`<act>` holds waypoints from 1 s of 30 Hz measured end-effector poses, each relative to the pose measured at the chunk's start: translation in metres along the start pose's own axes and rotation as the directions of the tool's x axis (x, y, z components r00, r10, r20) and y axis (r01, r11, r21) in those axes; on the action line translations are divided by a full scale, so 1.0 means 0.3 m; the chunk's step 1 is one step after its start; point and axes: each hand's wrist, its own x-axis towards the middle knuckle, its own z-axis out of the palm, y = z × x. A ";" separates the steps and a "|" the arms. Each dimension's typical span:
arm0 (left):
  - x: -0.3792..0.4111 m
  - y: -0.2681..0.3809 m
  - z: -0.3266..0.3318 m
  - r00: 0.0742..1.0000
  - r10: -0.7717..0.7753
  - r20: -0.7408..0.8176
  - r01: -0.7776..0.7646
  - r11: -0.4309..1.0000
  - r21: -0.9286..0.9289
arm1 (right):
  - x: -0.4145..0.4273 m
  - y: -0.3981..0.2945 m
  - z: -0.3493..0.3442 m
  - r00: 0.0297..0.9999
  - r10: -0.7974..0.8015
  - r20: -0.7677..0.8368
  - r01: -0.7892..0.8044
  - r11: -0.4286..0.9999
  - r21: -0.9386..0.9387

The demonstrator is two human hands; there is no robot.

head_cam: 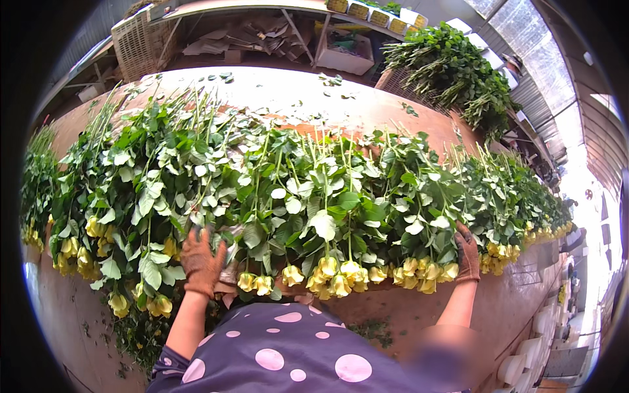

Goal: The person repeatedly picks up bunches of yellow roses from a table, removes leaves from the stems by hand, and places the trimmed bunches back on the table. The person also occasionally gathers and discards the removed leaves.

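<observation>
Yellow roses (pixel 327 267) lie across the table with their heads toward me and their stems pointing away. My left hand (pixel 201 260), in a brown work glove, has its fingers spread beside rose leaves, left of the middle; the fingertips are slightly blurred. My right hand (pixel 467 253), gloved alike, rests against the right side of a cluster of rose heads (pixel 427 272) and their leaves (pixel 432 221). Whether its fingers grip any stems is unclear. Between my hands, leafy green stems (pixel 319 172) spread in a wide layer.
More roses lie left (pixel 76 255) and right (pixel 499 255) along the wooden table (pixel 236 88). Loose leaves scatter over its far side and the floor (pixel 373 331). Cut greenery (pixel 452 73) is piled at the back right. A shelf (pixel 221 10) runs behind; white buckets (pixel 530 349) stand lower right.
</observation>
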 end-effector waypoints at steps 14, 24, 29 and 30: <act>0.033 -0.250 0.022 0.997 0.069 -0.040 -0.078 0.760 -0.645 | -0.158 -0.306 0.421 0.751 -0.648 0.126 0.434 0.341 -0.834; -0.153 -0.025 -0.106 0.967 0.175 0.187 -0.042 0.828 -0.560 | -0.459 -0.297 1.487 0.375 0.076 0.924 -0.480 0.869 0.123; -0.141 -0.065 -0.129 0.963 0.115 0.242 0.157 0.491 -0.857 | -0.497 -0.454 1.356 0.783 -0.224 0.581 0.244 0.969 0.044; -0.110 -0.076 -0.110 0.990 0.006 0.140 0.113 0.555 -0.824 | -0.494 -0.456 1.314 0.801 -0.185 0.570 0.103 0.979 0.173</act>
